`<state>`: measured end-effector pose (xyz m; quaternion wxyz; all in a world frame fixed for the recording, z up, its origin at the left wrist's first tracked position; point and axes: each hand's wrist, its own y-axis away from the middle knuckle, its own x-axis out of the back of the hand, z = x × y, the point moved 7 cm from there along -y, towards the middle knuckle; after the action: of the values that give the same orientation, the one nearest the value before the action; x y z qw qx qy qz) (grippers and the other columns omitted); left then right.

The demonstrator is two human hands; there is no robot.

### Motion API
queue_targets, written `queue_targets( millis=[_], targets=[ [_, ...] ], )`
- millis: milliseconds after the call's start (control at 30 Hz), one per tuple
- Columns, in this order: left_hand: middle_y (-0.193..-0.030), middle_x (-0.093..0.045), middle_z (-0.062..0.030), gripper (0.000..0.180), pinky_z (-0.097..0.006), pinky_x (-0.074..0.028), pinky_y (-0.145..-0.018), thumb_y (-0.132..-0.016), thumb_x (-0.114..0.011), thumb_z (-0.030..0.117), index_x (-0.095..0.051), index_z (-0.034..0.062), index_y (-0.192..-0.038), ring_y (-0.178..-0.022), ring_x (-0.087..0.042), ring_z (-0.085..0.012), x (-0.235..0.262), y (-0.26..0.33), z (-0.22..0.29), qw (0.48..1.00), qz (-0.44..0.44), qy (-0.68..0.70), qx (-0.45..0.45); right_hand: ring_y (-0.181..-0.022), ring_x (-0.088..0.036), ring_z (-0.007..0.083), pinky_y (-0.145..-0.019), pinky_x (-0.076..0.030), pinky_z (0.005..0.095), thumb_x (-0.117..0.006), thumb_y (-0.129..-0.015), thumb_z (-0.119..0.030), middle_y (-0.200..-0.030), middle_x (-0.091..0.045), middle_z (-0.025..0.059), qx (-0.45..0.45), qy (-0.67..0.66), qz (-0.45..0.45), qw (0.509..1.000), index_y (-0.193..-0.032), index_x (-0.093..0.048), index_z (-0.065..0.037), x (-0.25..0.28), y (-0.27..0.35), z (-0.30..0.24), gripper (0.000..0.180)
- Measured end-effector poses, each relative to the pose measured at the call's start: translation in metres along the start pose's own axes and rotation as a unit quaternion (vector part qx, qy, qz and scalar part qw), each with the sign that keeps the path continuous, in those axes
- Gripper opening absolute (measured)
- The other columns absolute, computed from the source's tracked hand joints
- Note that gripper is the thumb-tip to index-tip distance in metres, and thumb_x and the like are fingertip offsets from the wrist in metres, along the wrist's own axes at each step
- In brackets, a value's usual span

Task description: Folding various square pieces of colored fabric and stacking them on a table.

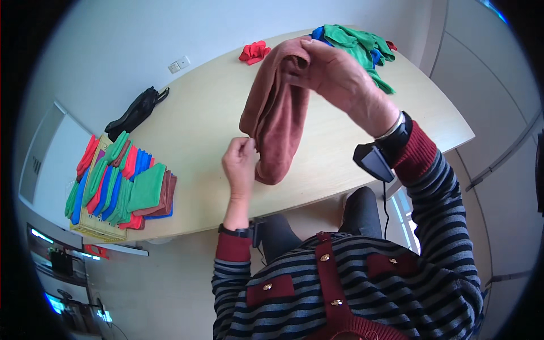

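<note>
A brown towel [277,119] hangs folded lengthwise over the middle of the table, lifted off it at the far end. My right hand [343,79] grips its upper end, with thumb on top and fingers tucked into the fold. Lower down, my left hand [241,161] is closed at the towel's left edge, its fingertips pinching the cloth there. Black devices are strapped to both my wrists.
On the left, a yellow basket [97,228] holds folded towels in several colours, with a green folded towel [146,187] on the stack beside it. A black bag [133,115] lies behind. Farther off are a crumpled red cloth [254,52] and a loose green cloth pile [354,44].
</note>
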<state>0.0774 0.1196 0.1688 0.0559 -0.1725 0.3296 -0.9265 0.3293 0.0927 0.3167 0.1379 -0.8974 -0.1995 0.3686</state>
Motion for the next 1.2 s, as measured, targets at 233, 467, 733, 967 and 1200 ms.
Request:
queue_targets(
  millis=[233,467,733,967,1200],
  targets=[
    [-0.095,-0.068,-0.0061,0.013,-0.029,-0.054,-0.081,-0.092,-0.067,0.007,-0.061,0.0012,-0.102,-0.087,-0.065,-0.0138,-0.008,-0.005,0.044,0.996,-0.059,0.045,-0.049,-0.1,-0.066,0.0218,-0.096,-0.054,0.0412,-0.053,-0.104,-0.021,-0.105,-0.067,0.0079,0.019,0.006,0.036,0.999,-0.111,-0.061,-0.006,0.011,0.017,-0.018,0.019],
    [-0.096,-0.07,-0.0099,0.038,-0.037,-0.057,-0.073,-0.082,-0.08,0.03,-0.062,0.0049,-0.104,-0.086,-0.07,-0.0276,-0.088,0.024,0.091,0.994,-0.076,0.013,-0.078,-0.102,-0.065,0.0204,-0.096,-0.054,0.0409,-0.05,-0.105,-0.021,-0.107,-0.065,0.0076,0.01,0.011,0.111,0.994,-0.114,-0.056,-0.006,-0.007,0.03,-0.006,0.019],
    [-0.087,-0.071,-0.0131,0.026,-0.042,-0.053,-0.069,-0.087,-0.073,0.027,-0.066,0.0036,-0.095,-0.08,-0.069,-0.0358,-0.092,0.02,0.053,0.99,-0.071,-0.114,-0.039,-0.101,-0.066,0.02,-0.097,-0.054,0.0407,-0.05,-0.105,-0.021,-0.106,-0.066,0.0056,0.045,0.07,0.154,0.985,-0.115,-0.056,-0.008,-0.006,0.045,-0.018,0.018],
    [-0.079,-0.067,-0.0158,0.016,-0.035,-0.051,-0.07,-0.091,-0.067,0.018,-0.066,0.0025,-0.094,-0.072,-0.064,-0.0217,0.032,-0.081,0.024,0.995,0.018,-0.091,-0.035,-0.1,-0.066,0.0228,-0.098,-0.053,0.0409,-0.049,-0.104,-0.024,-0.115,-0.063,0.0091,-0.027,0.152,0.149,0.977,-0.111,-0.058,-0.007,0.053,0.007,-0.02,0.021],
    [-0.084,-0.069,-0.0145,0.015,-0.041,-0.051,-0.068,-0.091,-0.068,0.021,-0.067,0.0061,-0.093,-0.074,-0.066,-0.0351,0.106,-0.16,0.103,0.932,0.13,-0.296,-0.165,-0.094,-0.069,0.0228,-0.083,-0.059,0.0318,-0.049,-0.103,-0.021,-0.106,-0.068,0.0097,-0.004,0.279,0.227,0.933,-0.118,-0.059,-0.003,0.06,-0.061,-0.033,0.025]
  ],
)
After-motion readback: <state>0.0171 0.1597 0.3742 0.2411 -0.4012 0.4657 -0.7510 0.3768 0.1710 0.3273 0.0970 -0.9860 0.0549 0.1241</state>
